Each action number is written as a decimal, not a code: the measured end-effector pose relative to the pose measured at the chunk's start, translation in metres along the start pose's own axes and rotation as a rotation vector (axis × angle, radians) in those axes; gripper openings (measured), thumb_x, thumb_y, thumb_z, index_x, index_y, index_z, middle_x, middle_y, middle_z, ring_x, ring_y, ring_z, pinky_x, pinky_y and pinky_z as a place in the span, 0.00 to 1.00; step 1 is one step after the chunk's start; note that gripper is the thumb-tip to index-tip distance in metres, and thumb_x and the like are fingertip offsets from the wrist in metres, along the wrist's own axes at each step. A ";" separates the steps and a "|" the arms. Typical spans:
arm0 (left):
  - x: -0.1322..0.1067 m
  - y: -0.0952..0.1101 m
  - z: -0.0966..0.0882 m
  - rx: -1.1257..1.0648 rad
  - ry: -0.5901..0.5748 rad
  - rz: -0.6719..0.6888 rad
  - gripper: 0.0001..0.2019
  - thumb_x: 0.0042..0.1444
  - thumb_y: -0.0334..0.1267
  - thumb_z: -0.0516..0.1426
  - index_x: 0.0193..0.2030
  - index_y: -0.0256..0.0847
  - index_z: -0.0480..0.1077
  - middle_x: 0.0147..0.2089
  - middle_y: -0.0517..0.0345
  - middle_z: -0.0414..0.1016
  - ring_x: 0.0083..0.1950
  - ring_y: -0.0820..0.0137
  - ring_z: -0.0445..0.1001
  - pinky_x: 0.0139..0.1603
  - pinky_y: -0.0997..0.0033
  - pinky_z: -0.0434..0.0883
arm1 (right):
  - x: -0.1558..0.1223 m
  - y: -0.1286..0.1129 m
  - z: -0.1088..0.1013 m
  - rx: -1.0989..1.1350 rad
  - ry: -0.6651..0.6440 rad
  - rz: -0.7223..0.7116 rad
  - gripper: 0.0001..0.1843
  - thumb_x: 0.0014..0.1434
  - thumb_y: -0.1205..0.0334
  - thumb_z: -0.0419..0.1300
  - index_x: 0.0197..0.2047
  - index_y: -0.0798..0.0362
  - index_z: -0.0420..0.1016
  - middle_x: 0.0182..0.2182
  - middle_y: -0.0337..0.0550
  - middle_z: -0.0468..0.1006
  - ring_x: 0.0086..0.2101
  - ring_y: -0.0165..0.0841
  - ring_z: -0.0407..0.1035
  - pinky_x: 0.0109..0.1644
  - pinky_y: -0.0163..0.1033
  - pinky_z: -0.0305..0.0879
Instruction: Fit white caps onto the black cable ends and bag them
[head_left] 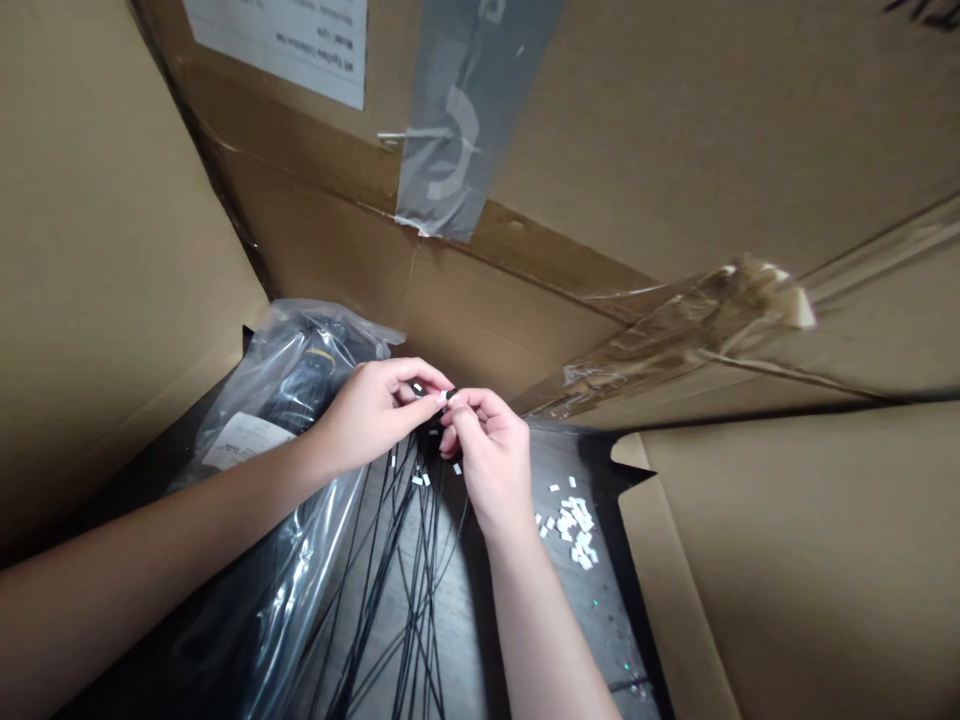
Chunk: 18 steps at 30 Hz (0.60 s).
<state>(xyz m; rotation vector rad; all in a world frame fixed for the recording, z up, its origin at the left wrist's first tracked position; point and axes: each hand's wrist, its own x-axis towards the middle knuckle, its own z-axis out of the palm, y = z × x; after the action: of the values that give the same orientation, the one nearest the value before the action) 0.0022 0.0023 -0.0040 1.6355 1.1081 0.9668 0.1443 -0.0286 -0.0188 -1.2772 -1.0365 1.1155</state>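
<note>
In the middle of the head view, my left hand [379,410] and my right hand [491,440] meet fingertip to fingertip. My left thumb and index finger pinch a small white piece [443,398]. Right against it, my right fingertips close on the end of a thin black wire; most of that wire is hidden behind the fingers. Below the hands, many long black wires [411,570] run toward me over the grey surface, some with small white pieces at their far ends. A loose pile of small white pieces [577,525] lies to the right of my right wrist.
A clear plastic bag [300,545] with dark contents and a white label [246,440] lies at left, under my left forearm. Cardboard walls [480,310] with tape stand behind and on both sides, close around the grey surface [469,600].
</note>
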 end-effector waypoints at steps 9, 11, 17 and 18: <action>0.000 0.001 0.001 -0.030 -0.010 -0.008 0.07 0.56 0.33 0.60 0.40 0.36 0.78 0.32 0.58 0.80 0.30 0.75 0.76 0.30 0.79 0.70 | 0.003 0.002 -0.002 0.063 -0.020 0.045 0.11 0.50 0.55 0.65 0.31 0.54 0.74 0.21 0.35 0.74 0.18 0.24 0.62 0.22 0.32 0.62; -0.001 0.001 0.001 -0.025 -0.003 -0.009 0.07 0.56 0.33 0.60 0.40 0.36 0.78 0.32 0.58 0.80 0.30 0.75 0.76 0.30 0.78 0.70 | 0.003 0.002 -0.003 0.072 -0.025 0.052 0.10 0.49 0.56 0.65 0.30 0.54 0.74 0.21 0.35 0.74 0.18 0.24 0.62 0.23 0.32 0.62; 0.000 -0.001 0.000 -0.006 0.009 0.004 0.06 0.56 0.33 0.60 0.40 0.37 0.78 0.31 0.58 0.80 0.29 0.75 0.75 0.31 0.78 0.70 | 0.003 0.003 -0.004 0.066 -0.035 0.055 0.09 0.50 0.57 0.64 0.30 0.54 0.75 0.22 0.36 0.74 0.18 0.24 0.62 0.23 0.32 0.62; 0.000 -0.001 0.000 -0.002 0.010 0.003 0.06 0.56 0.33 0.61 0.40 0.36 0.78 0.31 0.58 0.80 0.29 0.75 0.75 0.31 0.78 0.70 | 0.003 0.003 -0.004 0.063 -0.036 0.053 0.09 0.50 0.57 0.64 0.30 0.54 0.75 0.22 0.36 0.74 0.18 0.24 0.62 0.23 0.32 0.62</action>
<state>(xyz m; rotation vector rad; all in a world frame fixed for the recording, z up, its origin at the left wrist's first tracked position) 0.0024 0.0022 -0.0047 1.6327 1.1111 0.9783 0.1484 -0.0266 -0.0222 -1.2455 -0.9912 1.2061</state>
